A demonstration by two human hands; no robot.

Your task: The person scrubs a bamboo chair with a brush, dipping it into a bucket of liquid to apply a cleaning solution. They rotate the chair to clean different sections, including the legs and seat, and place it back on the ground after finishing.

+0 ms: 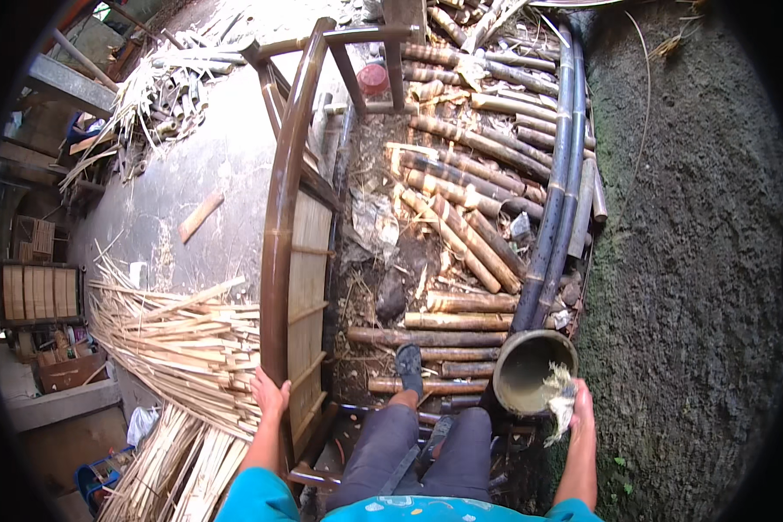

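My left hand (271,396) is closed against the thick, glossy brown bamboo rail (276,261) of a long bamboo bench (307,252), which has a pale slatted panel and stands on my left. A whitish rag (560,409) with frayed, stringy edges is pinched in my right hand (583,409). The rag hangs over the right rim of a round bucket (503,383) holding cloudy, greyish liquid. Part of the right fingers is hidden behind the rag.
Many cut bamboo lengths (461,322) lie on the ground ahead. Two long dark poles (555,191) run along the right, beside a rough, mossy wall (687,261). Split bamboo strips (183,339) are heaped left of the bench. A red container (372,80) stands farther off.
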